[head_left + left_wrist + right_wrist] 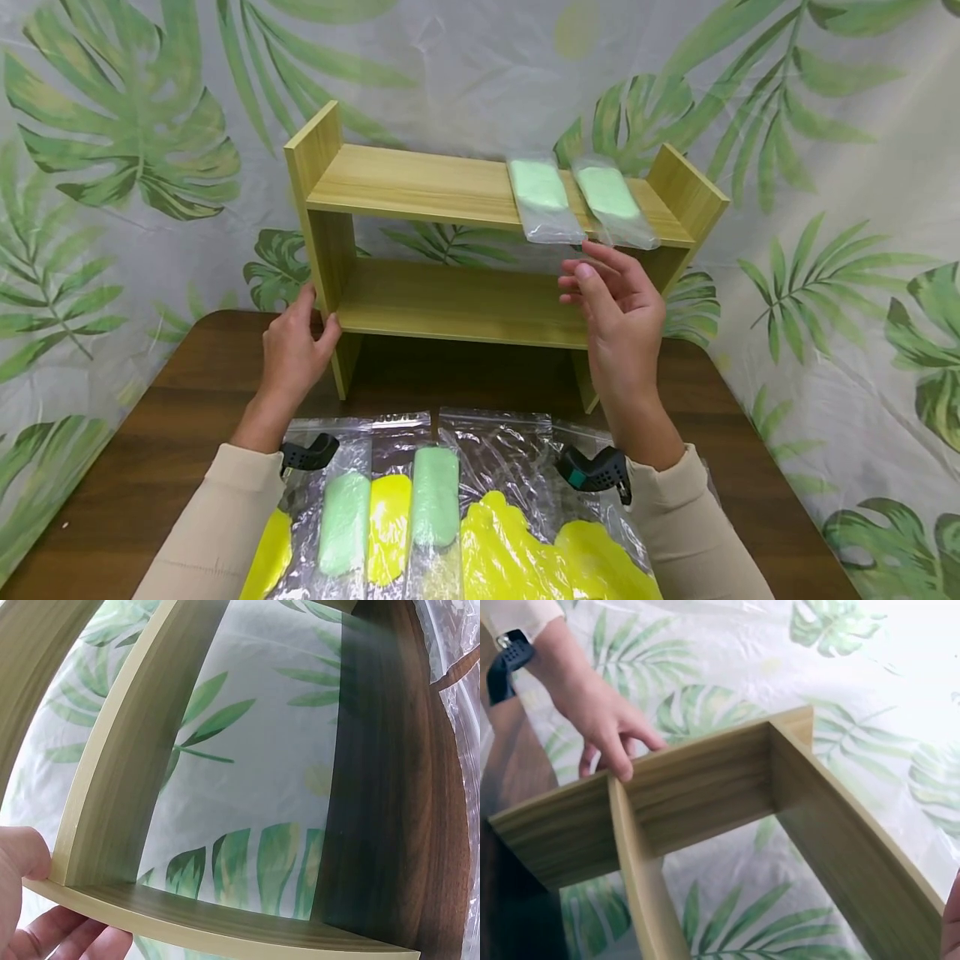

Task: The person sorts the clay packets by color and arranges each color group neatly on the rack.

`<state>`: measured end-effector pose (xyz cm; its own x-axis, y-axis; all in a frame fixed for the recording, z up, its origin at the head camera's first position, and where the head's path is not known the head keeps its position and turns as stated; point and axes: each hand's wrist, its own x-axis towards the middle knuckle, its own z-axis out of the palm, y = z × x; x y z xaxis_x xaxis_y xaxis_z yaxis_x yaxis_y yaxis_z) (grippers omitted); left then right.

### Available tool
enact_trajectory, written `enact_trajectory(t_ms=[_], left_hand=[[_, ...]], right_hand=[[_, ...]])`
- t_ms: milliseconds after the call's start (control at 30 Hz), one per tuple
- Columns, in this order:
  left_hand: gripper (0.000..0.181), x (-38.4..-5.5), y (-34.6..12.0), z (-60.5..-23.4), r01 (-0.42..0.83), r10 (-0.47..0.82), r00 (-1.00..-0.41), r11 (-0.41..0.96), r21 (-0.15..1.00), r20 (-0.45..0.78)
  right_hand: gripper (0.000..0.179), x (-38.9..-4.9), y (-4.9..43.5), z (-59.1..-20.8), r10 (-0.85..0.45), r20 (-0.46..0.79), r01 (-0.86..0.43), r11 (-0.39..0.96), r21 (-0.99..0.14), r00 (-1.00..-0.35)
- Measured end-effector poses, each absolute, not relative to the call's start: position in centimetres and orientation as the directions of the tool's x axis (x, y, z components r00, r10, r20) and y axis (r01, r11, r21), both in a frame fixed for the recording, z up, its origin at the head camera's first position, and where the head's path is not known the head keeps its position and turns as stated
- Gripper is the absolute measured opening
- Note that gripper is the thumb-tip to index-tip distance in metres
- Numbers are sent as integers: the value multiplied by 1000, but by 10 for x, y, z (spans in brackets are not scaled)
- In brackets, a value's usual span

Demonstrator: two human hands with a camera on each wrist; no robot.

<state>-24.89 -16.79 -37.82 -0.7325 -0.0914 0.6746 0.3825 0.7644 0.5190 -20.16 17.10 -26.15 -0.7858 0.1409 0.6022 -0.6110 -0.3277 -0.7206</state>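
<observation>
A two-tier wooden shelf [450,185] stands on the table. My left hand [295,346] grips its left side panel at the lower board, thumb in front and fingers round the outer face; the left wrist view shows that panel edge [225,930] between thumb and fingers. On the top board, to the right, lie two clear bags, each with a pale green slab: one nearer the middle [540,185], one further right [607,193]. Their lower ends hang over the front edge. Just below them is my right hand [622,312], fingers loosely bent, holding nothing, index fingertip right at the bags' lower edge.
In front of the shelf lie several clear zip bags, some with green slabs [435,498], others with yellow pieces [517,550]. They cover the front of the dark brown table [172,417]. A leaf-patterned sheet [480,50] hangs behind the shelf. Dark bands [600,468] circle both wrists.
</observation>
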Motion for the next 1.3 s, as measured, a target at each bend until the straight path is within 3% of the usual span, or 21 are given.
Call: enact_trajectory(t_ms=[467,700,900,1067,1300], left_hand=[[37,-248,-169,-377,373,-93,-745,763,528,661],[39,-247,-171,-377,369,-98,-756,753,545,648],[39,-245,-172,-375,379,-92,-768,732,565,634],[41,-246,-172,-376,384,-90,-771,724,574,630],[41,-249,-172,-379,400,-87,-756,723,563,649]], right_hand=[[25,-179,165,-316,49,487,-484,-239,-842,-872],[31,-167,160,-363,17,327,-326,-119,-938,-945],[31,-158,156,-400,-7,150,-148,-96,-984,-989],[34,-152,151,-422,-25,-3,5,-99,-995,-1000],[40,-144,143,-438,-71,-116,120,-60,-991,-991]])
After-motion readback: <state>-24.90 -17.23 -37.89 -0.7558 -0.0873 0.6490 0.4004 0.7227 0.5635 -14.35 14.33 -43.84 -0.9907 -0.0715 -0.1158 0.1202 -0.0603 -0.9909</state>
